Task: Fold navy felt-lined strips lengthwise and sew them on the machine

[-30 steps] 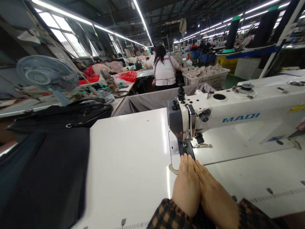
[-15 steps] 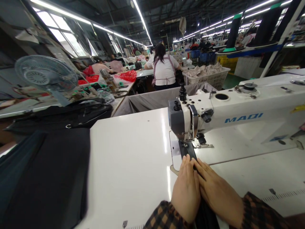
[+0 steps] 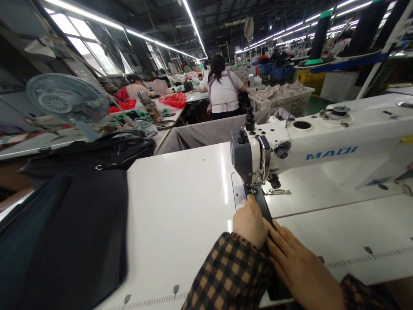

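Observation:
A black strip of material (image 3: 263, 207) runs from under the presser foot of a white sewing machine (image 3: 332, 142) towards me, across the machine bed. My left hand (image 3: 251, 220) is closed on the strip just in front of the presser foot, its fingers curled and their tips partly hidden. Nearer to me, my right hand (image 3: 295, 262) lies flat on the strip with fingers stretched out, its fingertips close to my left wrist. Between and below the hands more of the strip shows, reaching to the table's front edge.
Black fabric pieces (image 3: 80, 232) lie at the left, beside the white table (image 3: 174, 206). Beyond them stands a fan (image 3: 66, 99). Another person (image 3: 224, 88) sits ahead, facing away, near a white basket (image 3: 280, 102) of beige cloth. Thread cones (image 3: 319, 38) stand at the right.
My left hand has moved forward towards the presser foot, and its fingers have gone from flat to curled. The right hand has slid slightly back towards me, still flat.

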Demonstrator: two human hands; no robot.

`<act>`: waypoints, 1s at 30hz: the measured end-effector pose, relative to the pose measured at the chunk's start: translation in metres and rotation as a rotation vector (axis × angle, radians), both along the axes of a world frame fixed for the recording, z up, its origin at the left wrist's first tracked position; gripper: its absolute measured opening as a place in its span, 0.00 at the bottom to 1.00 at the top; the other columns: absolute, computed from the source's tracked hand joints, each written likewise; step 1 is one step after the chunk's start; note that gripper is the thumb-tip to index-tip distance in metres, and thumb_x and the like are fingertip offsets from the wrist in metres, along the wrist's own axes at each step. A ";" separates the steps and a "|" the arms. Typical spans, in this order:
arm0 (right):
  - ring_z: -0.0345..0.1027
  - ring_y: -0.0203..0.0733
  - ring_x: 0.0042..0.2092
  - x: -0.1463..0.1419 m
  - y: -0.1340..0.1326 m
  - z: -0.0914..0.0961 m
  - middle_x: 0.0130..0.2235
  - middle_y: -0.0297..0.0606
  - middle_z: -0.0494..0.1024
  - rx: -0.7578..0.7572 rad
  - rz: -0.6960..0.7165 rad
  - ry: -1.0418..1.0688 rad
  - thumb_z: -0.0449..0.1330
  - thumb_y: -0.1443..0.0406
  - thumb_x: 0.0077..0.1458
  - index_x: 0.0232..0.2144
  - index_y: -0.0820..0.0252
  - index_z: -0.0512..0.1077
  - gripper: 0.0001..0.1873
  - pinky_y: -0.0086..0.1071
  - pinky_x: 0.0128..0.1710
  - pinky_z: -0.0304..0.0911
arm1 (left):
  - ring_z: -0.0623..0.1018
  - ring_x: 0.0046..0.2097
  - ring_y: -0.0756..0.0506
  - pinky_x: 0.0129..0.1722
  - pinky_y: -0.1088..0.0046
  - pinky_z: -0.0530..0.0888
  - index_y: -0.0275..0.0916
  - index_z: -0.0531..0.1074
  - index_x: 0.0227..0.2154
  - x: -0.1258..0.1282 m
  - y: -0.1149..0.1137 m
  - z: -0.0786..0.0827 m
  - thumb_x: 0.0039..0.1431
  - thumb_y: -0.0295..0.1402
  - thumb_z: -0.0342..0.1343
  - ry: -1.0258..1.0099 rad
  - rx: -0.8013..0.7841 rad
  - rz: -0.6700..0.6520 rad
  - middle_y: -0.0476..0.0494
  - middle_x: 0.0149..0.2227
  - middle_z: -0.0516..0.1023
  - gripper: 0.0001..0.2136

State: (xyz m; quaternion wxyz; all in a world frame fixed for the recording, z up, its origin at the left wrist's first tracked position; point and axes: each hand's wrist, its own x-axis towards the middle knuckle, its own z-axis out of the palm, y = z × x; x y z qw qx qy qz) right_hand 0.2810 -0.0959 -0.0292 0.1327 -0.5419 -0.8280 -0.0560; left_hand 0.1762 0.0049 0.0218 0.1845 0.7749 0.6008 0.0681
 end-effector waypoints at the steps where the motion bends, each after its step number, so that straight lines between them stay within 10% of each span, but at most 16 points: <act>1: 0.48 0.49 0.57 0.000 -0.001 0.000 0.58 0.41 0.53 0.002 -0.007 -0.001 0.49 0.64 0.55 0.53 0.63 0.59 0.22 0.43 0.51 0.60 | 0.74 0.32 0.42 0.31 0.66 0.69 0.33 0.63 0.39 -0.004 0.001 -0.003 0.45 0.22 0.47 -0.058 -0.008 -0.006 0.40 0.32 0.72 0.15; 8: 0.49 0.49 0.57 0.003 -0.004 0.005 0.57 0.43 0.56 -0.045 0.001 0.123 0.49 0.68 0.55 0.52 0.62 0.60 0.21 0.43 0.53 0.57 | 0.73 0.31 0.51 0.33 0.75 0.71 0.36 0.70 0.38 -0.040 -0.011 -0.013 0.60 0.32 0.40 -0.360 -0.115 -0.232 0.48 0.28 0.70 0.13; 14: 0.60 0.39 0.51 0.037 0.037 -0.002 0.49 0.36 0.69 -0.063 -0.032 0.443 0.45 0.65 0.58 0.47 0.57 0.66 0.17 0.35 0.51 0.59 | 0.54 0.59 0.40 0.56 0.57 0.58 0.33 0.55 0.54 -0.049 -0.009 -0.031 0.59 0.33 0.45 -0.109 0.282 -0.563 0.33 0.58 0.53 0.21; 21: 0.39 0.46 0.60 0.028 0.058 -0.025 0.59 0.46 0.48 -0.040 -0.067 0.070 0.39 0.67 0.59 0.57 0.71 0.48 0.24 0.47 0.56 0.48 | 0.46 0.61 0.42 0.56 0.58 0.59 0.30 0.44 0.57 -0.049 -0.011 -0.050 0.61 0.32 0.40 0.020 0.348 -0.536 0.32 0.60 0.48 0.23; 30: 0.42 0.45 0.59 0.022 0.033 -0.013 0.59 0.47 0.51 -0.028 0.033 0.020 0.41 0.69 0.59 0.56 0.69 0.53 0.22 0.42 0.55 0.53 | 0.47 0.61 0.40 0.55 0.59 0.61 0.29 0.45 0.57 -0.046 -0.015 -0.047 0.61 0.33 0.41 0.031 0.348 -0.544 0.31 0.60 0.47 0.24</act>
